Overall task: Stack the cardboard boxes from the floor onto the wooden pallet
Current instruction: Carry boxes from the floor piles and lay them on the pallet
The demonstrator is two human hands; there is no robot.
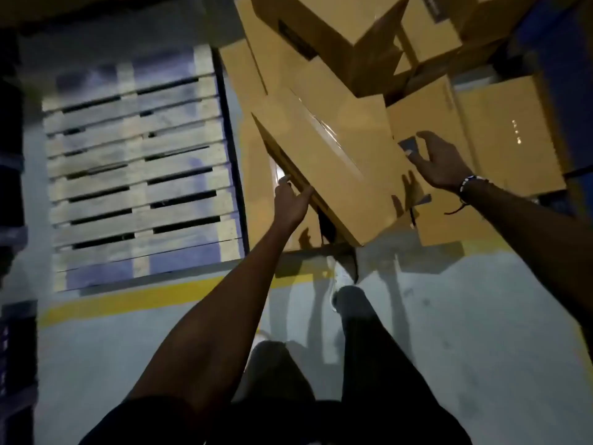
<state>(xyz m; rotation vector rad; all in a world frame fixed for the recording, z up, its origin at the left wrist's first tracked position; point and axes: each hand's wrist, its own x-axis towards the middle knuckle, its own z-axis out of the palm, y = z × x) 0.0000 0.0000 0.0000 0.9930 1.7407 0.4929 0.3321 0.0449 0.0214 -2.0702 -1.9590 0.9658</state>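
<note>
Dim warehouse floor, head view looking down. Wooden pallet (138,175) lies flat at left of frame, pale slats, nothing on top that I can see. A yellow floor line (154,298) runs along its lower edge on the grey floor (465,332).

Pile of cardboard boxes (337,36) fills the upper right, jumbled and tilted, some leaning on each other, down to the floor right of the pallet. One long flat box (333,165) at centre frame lies tilted across the pile, clear tape along its top face, lower corner pointing down toward the person's feet.

Left hand (290,202), centre frame, reaches up to the long box's lower left edge, fingers extended and touching that edge, thumb spread apart; not wrapped round it, looks like contact only. Right hand (439,163), right of centre, is spread wide, fingers straight-ish and apart, at the right end of the same box; fingertips near or just touching a dark label there, cannot tell which. Beaded bracelet (470,184) on the right wrist, with a thin cord hanging.

Both arms bare. Person's dark trousers (369,354) at bottom centre, a pale shoe (340,277) just under the box's lower corner. Dark blue crates (14,348) along the left edge, blurred.
</note>
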